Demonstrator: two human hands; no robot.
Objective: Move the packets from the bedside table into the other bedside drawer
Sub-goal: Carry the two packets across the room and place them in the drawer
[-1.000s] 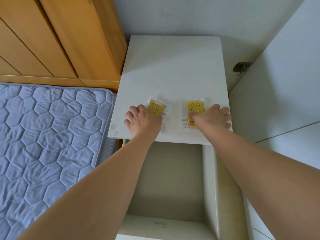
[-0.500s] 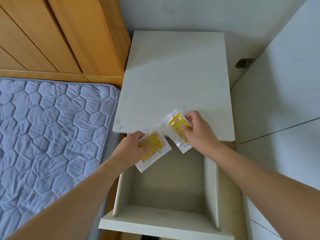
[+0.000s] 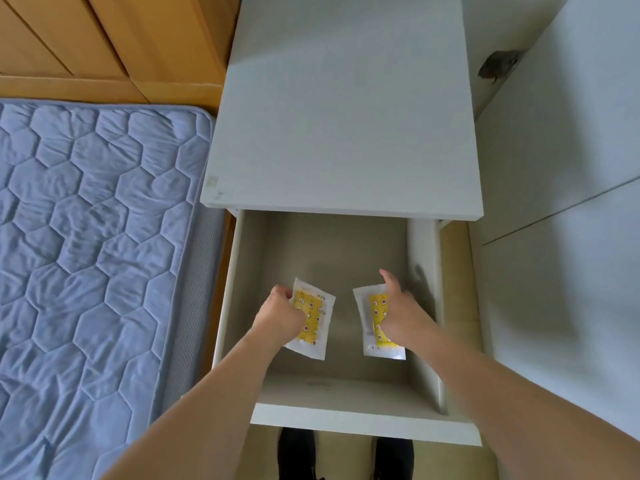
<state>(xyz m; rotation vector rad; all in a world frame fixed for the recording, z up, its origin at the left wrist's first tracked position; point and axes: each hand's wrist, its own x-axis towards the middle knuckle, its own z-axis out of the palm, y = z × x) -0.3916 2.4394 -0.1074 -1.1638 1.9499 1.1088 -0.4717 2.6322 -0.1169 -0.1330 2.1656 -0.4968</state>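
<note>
Inside the open drawer, below the bedside table top, the left hand curls its fingers round one yellow packet while the right hand pinches the other packet, thumb raised. This looks like the placing step, both packets low over the drawer floor. Next, each hand needs to release and withdraw clear of the drawer front.

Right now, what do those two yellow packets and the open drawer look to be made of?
The left packet and right packet look like thin glossy plastic film: clear edges, yellow printed middles, faint glare. The drawer looks like white matte laminated board, judging by its flat, square-edged panels; I can't be sure.
</note>
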